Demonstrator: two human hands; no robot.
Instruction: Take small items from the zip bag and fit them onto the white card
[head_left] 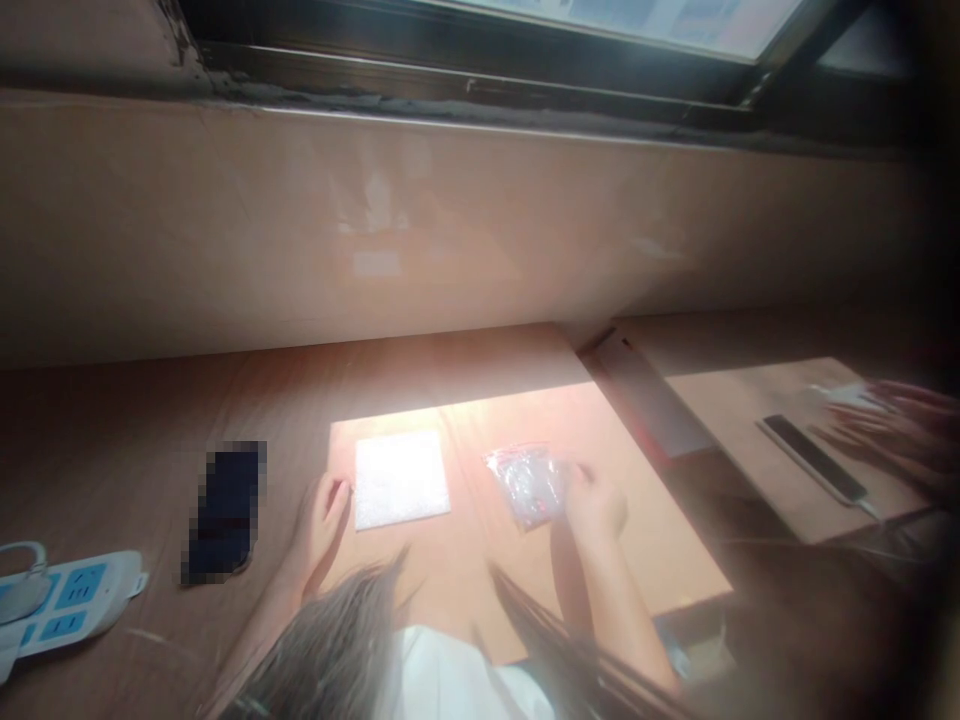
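Observation:
My right hand (pixel 598 502) is closed on the right edge of a clear plastic bag (pixel 529 483) with a reddish strip along its top. A small pinkish spot shows in the bag, but its contents are too blurred to name. To the left lies a bright white square sheet (pixel 402 480), washed out by sunlight, flat on the wooden table (pixel 480 570). Beside the sheet's left edge rests my left hand (pixel 328 508), its fingers curled together; whatever it holds, if anything, I cannot make out.
A dark, pixelated phone-like object (pixel 223 515) and a white-and-blue power strip (pixel 82 600) lie at left. On another table at right are a phone (pixel 814 460) with a cable and another person's hands (pixel 892 420). A wall and window frame (pixel 465 85) stand behind.

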